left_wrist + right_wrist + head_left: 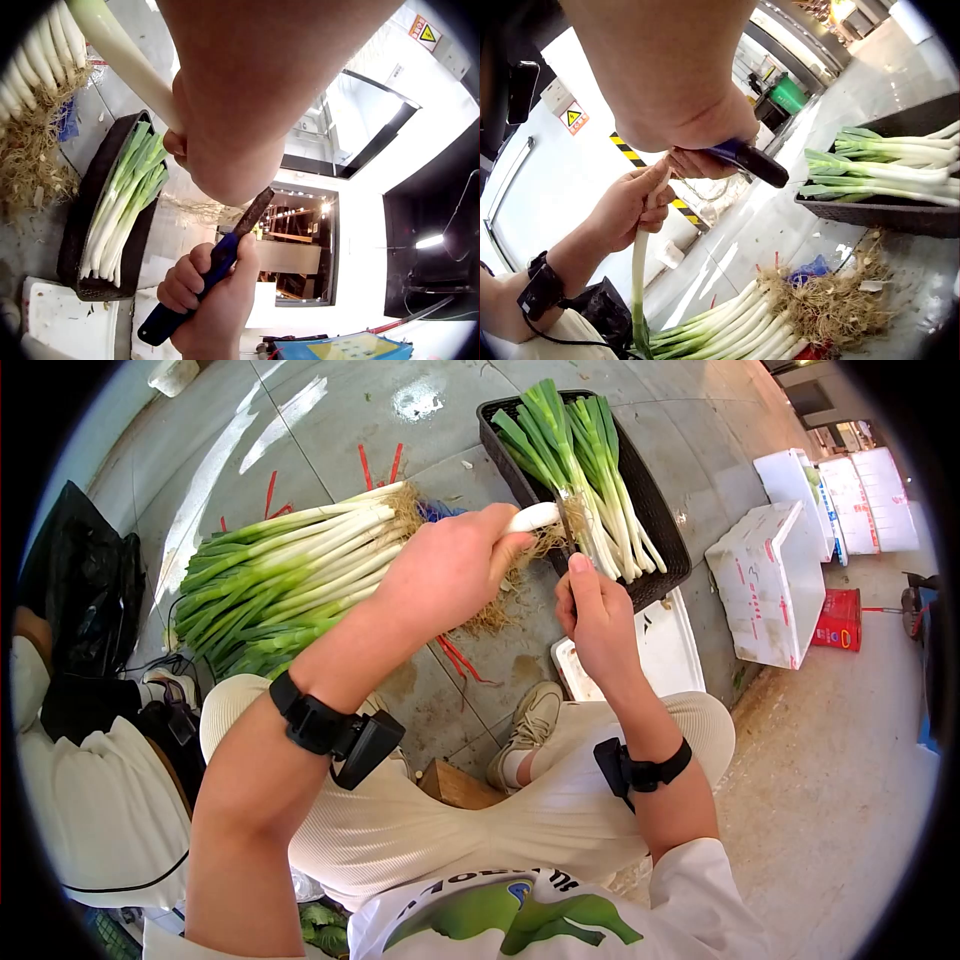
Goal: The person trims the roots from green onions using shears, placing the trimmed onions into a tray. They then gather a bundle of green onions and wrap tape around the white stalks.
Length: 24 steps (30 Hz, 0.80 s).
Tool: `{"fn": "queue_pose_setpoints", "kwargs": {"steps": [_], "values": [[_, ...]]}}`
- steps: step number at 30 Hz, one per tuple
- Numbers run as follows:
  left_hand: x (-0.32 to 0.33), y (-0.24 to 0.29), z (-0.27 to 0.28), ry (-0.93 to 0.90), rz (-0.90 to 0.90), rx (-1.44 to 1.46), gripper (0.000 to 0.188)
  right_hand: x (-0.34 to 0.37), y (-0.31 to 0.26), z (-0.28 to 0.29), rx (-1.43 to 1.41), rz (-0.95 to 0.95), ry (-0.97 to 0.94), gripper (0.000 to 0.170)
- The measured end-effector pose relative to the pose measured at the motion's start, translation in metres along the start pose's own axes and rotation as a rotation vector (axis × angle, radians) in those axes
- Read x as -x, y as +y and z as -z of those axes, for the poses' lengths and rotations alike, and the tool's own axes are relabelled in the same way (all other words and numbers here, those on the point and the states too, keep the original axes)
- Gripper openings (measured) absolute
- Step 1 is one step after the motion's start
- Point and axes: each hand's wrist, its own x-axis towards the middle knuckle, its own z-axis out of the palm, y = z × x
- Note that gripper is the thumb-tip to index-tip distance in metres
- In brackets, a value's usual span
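Note:
My left hand [450, 565] grips a large green onion [127, 64] by its white stem. The stem's root end, with thin roots, points right in the head view. In my right hand [600, 620] is a knife with a blue handle [195, 289], its dark short blade [255, 211] angled up beside the root end. The right wrist view shows both hands close together, the green leaves hanging down below my left hand. A pile of green onions [300, 560] with hairy roots lies on the floor at left. More green onions [600, 470] lie in a dark basket [665, 525].
Loose roots [832, 307] and red ties [460, 660] lie on the tiled floor. A white foam lid [675, 650] sits by the basket. White foam boxes [765, 585] and a red can [838, 620] stand at right, a black bag [95, 580] at left.

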Motion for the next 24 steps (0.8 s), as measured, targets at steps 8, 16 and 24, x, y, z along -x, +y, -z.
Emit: {"fn": "queue_pose_setpoints", "kwargs": {"steps": [8, 16, 24], "values": [[0.000, 0.001, 0.003, -0.006, -0.002, 0.029, 0.028, -0.002, 0.005, -0.001, -0.005, 0.044, 0.025, 0.053], [0.001, -0.002, 0.002, 0.053, -0.064, 0.045, 0.032, -0.003, 0.009, 0.000, 0.009, 0.079, 0.000, 0.053], [0.000, 0.000, 0.000, 0.049, -0.020, 0.045, 0.029, -0.003, 0.012, 0.002, -0.013, 0.064, -0.003, 0.054]]}}
